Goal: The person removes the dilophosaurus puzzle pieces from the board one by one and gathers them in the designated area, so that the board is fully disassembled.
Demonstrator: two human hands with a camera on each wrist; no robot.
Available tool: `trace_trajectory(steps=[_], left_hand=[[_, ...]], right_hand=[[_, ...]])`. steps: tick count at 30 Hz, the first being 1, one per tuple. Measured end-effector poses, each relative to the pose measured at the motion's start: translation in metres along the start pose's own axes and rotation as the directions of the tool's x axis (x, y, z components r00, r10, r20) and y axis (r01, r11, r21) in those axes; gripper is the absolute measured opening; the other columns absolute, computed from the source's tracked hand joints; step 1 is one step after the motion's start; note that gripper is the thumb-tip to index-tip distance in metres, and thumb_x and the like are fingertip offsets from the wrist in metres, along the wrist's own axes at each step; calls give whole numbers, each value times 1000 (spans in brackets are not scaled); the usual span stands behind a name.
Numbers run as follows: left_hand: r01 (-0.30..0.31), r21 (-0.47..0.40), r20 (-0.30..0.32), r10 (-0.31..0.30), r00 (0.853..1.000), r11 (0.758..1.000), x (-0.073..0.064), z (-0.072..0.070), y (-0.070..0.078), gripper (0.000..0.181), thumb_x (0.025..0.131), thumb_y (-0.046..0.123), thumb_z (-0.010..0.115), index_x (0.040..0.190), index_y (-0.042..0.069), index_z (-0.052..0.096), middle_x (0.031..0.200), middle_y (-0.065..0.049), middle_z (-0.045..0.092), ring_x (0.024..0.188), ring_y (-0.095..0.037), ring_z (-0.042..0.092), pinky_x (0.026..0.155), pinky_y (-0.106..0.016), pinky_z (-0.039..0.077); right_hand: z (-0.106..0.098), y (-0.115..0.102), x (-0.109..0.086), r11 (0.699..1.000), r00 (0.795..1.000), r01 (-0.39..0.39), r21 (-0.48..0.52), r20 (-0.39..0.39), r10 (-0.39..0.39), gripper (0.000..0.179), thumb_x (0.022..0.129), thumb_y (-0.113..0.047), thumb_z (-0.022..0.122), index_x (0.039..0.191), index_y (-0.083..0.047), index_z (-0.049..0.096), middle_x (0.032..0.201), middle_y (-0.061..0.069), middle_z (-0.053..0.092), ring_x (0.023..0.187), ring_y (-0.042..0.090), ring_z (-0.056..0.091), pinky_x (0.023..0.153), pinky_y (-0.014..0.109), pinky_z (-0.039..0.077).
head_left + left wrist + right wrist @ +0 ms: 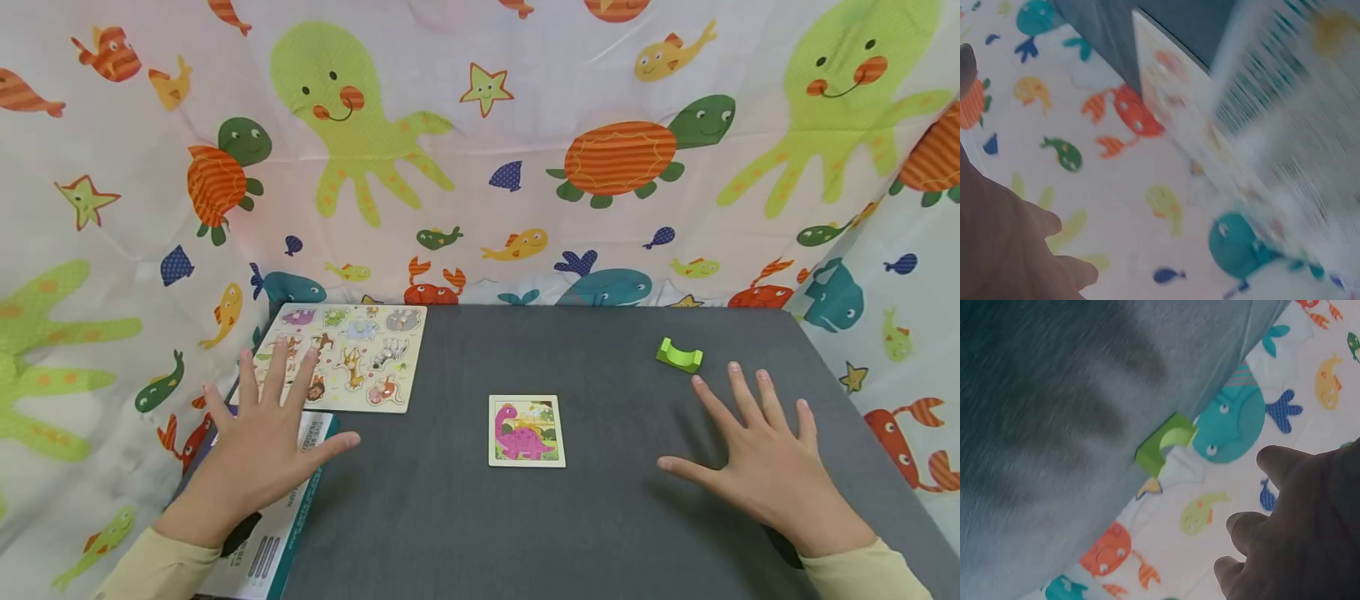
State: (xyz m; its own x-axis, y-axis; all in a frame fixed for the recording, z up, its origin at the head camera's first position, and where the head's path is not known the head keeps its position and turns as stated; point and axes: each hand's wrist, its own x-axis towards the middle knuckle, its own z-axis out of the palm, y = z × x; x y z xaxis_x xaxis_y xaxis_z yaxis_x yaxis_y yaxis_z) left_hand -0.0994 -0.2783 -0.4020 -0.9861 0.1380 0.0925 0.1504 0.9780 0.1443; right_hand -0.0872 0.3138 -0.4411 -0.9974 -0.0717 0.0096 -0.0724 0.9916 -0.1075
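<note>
My left hand [262, 454] is spread with straight fingers over the book [258, 546] and the near left corner of the animal puzzle board [378, 367]. It holds nothing. On the right, my right hand [765, 462] is also spread, fingers straight and apart, above the grey table. The green arch block [680, 357] lies just beyond its fingertips. Between the hands sits a small square dinosaur puzzle [527, 431], its pink dinosaur picture filling the frame. In the right wrist view the green arch block [1167, 442] shows past my fingers [1282, 464].
A grey cloth-like surface covers the table [450, 525]. Behind it and at both sides hangs a white curtain [495, 242] printed with sea animals, meeting the table's back edge. The book lies along the left edge, close in front of the puzzle board.
</note>
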Motion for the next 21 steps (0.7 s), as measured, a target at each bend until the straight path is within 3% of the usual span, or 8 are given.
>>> trace_trajectory(steps=[4, 7, 14, 18, 21], left_hand=[[-29, -54, 27, 30, 999, 998, 12, 15, 28, 125, 86, 91, 57, 176, 25, 1, 182, -14, -17, 162, -55, -26, 109, -95, -11], [-63, -115, 47, 69, 997, 991, 23, 30, 56, 124, 85, 93, 55, 175, 28, 1, 183, -11, -15, 164, -51, -25, 115, -91, -8], [-182, -272, 87, 213, 973, 945, 45, 64, 113, 118, 92, 85, 59, 175, 29, -3, 183, -7, -13, 168, -44, -16, 131, -73, 7], [-256, -316, 81, 295, 952, 914, 57, 76, 132, 106, 99, 65, 69, 175, 20, 11, 184, -11, 6, 170, -41, 3, 133, -62, 21], [-261, -336, 86, 305, 948, 905, 65, 84, 141, 92, 101, 54, 72, 173, 17, 27, 179, -10, 28, 168, -34, 25, 132, -56, 30]], right_hand=[[3, -18, 6, 999, 999, 33, 29, 14, -33, 133, 75, -100, 60, 175, -23, 18, 181, 25, -2, 164, 56, -11, 120, 84, -12], [5, -38, 13, 996, 997, 71, 63, 13, -72, 131, 75, -101, 58, 174, -24, 22, 182, 22, 3, 166, 53, -4, 122, 85, -2], [16, -82, 33, 965, 982, 181, 188, 13, -187, 126, 77, -96, 64, 173, -22, 28, 182, 17, 13, 166, 52, 11, 121, 82, 23], [24, -100, 43, 925, 968, 237, 297, 14, -252, 114, 82, -77, 79, 169, -16, 37, 181, 15, 20, 165, 49, 22, 120, 75, 35], [27, -113, 49, 896, 958, 258, 361, 26, -286, 101, 85, -59, 88, 165, -13, 46, 179, 15, 29, 162, 46, 33, 120, 67, 41]])
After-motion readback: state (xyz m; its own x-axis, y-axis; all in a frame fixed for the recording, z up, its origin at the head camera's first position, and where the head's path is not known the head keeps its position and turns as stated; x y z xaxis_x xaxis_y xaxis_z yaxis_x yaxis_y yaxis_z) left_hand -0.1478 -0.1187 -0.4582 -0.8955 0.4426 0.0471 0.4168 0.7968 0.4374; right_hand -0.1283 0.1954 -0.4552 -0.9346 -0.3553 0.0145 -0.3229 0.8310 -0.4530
